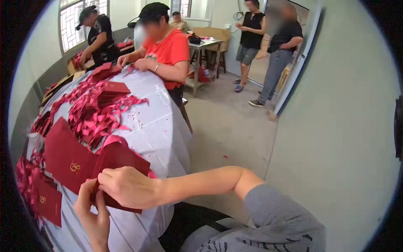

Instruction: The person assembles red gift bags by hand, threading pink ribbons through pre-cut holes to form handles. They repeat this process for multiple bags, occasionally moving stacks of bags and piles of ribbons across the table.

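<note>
A: What is nearest, and how much of it is hidden?

B: Two hands at the near edge of the bench (163, 126). The right hand (128, 187) has its fingers curled down over the near edge of a red card (121, 158) and pinches it. The left hand (93, 218) grips the same card from below with thumb and fingers closed. Its wrist is cut off by the bottom of the view. The hands cover the card's lower left part, so I cannot tell whether it carries a stamp.

A: Where does the card sit?

B: Tilted over the bench's near rim, touching only the hands as far as I can see.

A: What lies beside it?

B: Two more flat cards, each with a gold emblem: a large one (66, 157) just left of the held card and a smaller one (48, 202) nearer the dark left edge. Beyond them a heap of red scraps (96, 113) spreads over the white cover, too tangled to count. Behind it is a stack of cards (111, 89), number unclear.

A: And the people?

B: Five. One in an orange shirt (172, 50) works at the bench's far end with both hands on it. One in black with a cap (98, 35) bends by the window. One sits further back (178, 20), mostly hidden. Two stand well apart on the floor to the right, one in a black sleeveless top (252, 33) and one in a dark T-shirt (285, 42).
</note>
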Available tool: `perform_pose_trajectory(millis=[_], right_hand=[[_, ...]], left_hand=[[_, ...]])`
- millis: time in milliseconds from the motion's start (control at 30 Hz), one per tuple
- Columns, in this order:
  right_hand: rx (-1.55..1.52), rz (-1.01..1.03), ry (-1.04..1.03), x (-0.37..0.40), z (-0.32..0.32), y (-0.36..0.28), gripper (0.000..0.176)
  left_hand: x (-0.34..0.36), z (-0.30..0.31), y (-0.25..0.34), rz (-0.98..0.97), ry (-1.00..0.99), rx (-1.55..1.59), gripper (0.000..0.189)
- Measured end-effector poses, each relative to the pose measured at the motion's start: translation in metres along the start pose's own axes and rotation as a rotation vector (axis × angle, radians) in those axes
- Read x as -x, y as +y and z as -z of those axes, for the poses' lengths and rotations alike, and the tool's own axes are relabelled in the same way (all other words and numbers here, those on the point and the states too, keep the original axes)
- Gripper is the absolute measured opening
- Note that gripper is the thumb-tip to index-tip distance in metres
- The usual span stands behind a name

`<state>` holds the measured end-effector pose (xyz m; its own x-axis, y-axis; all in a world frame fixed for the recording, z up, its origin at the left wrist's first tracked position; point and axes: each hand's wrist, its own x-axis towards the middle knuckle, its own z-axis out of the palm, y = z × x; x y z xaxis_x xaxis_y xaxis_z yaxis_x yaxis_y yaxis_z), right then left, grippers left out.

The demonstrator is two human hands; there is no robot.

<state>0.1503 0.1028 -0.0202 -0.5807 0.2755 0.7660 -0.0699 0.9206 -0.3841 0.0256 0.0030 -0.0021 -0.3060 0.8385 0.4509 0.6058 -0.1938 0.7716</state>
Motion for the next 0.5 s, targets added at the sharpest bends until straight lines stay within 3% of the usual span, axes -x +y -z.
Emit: perform_pose_trajectory(millis=[33, 100, 133, 200, 233, 300, 400, 467, 500], right_hand=[[-0.022, -0.045, -0.017, 0.000, 0.002, -0.003, 0.013], [0.019, -0.076, -0.064, -0.002, 0.007, -0.007, 0.017], [0.047, -0.044, -0.018, -0.003, 0.012, -0.013, 0.019], [0.090, -0.004, 0.064, -0.007, 0.015, -0.017, 0.028], [0.095, -0.004, 0.065, -0.009, 0.016, -0.017, 0.028], [0.227, 0.163, 0.148, -0.015, 0.020, -0.016, 0.029], [0.300, 0.152, 0.038, -0.023, 0.027, -0.015, 0.027], [0.254, 0.146, -0.076, -0.034, 0.035, -0.013, 0.020], [0.261, 0.145, -0.074, -0.041, 0.036, -0.011, 0.020]], left_hand=[[0.002, 0.000, -0.001, -0.028, 0.014, 0.005, 0.018], [-0.002, 0.008, -0.002, -0.332, -0.020, -0.192, 0.020], [0.002, 0.009, 0.004, -0.193, -0.020, -0.150, 0.020], [0.004, 0.018, 0.022, -0.159, -0.035, -0.303, 0.018], [0.001, 0.021, 0.017, -0.279, -0.065, -0.319, 0.014], [0.003, 0.018, 0.023, -0.302, -0.066, -0.376, 0.014], [0.004, 0.012, 0.013, -0.349, -0.054, -0.430, 0.017], [0.005, 0.006, 0.005, -0.278, 0.066, -0.292, 0.021], [0.005, 0.009, 0.001, -0.234, 0.027, -0.327, 0.023]])
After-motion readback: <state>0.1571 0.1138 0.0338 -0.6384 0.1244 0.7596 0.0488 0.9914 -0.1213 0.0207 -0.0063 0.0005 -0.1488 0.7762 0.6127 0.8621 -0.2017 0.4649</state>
